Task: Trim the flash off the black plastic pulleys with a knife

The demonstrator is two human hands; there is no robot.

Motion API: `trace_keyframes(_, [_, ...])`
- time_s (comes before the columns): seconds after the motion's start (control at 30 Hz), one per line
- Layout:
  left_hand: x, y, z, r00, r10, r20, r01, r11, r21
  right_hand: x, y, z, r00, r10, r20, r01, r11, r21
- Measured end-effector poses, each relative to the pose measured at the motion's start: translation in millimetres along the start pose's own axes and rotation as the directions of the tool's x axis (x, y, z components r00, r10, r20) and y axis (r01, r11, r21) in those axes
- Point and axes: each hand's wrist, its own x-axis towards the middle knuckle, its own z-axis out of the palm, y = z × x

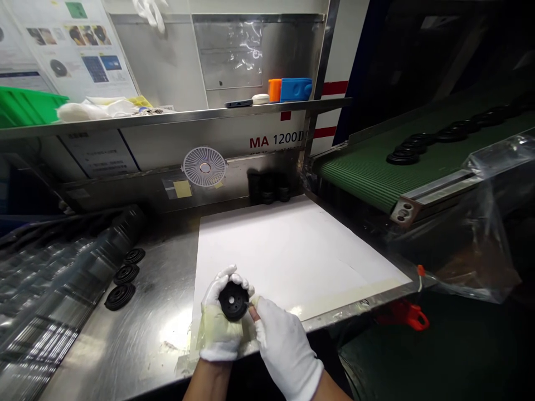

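Note:
My left hand (221, 317), in a white glove with a yellowish palm, is closed around a round black plastic wheel (233, 301). The wheel's face is turned up toward me and shows a pale centre hole with smaller holes around it. At its right rim is my right hand (284, 342), also white-gloved, with the fingers pinched together and a bare fingertip showing. A small dark tip (248, 304) pokes out of that pinch and seems to touch the rim; its kind is too small to make out. Both hands are over the near edge of the white sheet (276, 245).
Several black wheels (120, 296) lie on the metal table at left, beside stacked clear trays (54, 301). Dark round parts (270, 188) stand at the back. A green conveyor (368, 172) carries more wheels on the right. A small fan (204, 167) sits under the shelf (188, 115).

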Motion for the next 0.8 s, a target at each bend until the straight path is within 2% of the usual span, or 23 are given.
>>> trace_keyframes(0.13, [1, -1, -1.7, 1.0, -0.012, 0.008, 0.012, 1.0, 0.014, -3, -2, -3, 1.0, -0.014, 0.023, 0.014, 1.0, 0.004])
trace_keyframes(0.27, [2, 2, 0.4, 0.998, 0.057, 0.004, -0.057, 0.996, 0.071, -8, -6, -8, 0.991, -0.101, 0.09, 0.101, 0.995, -0.003])
trace_keyframes(0.5, [0, -1, 6.6, 0.999, 0.013, 0.033, -0.013, 1.0, -0.003, 2, -3, -17, 1.0, -0.011, -0.018, 0.01, 0.997, -0.079])
trace_keyframes(0.8, [-2, -5, 9.4, 0.989, 0.141, -0.049, -0.138, 0.989, 0.045, -5, -6, -3, 0.999, -0.017, -0.042, 0.012, 0.994, -0.105])
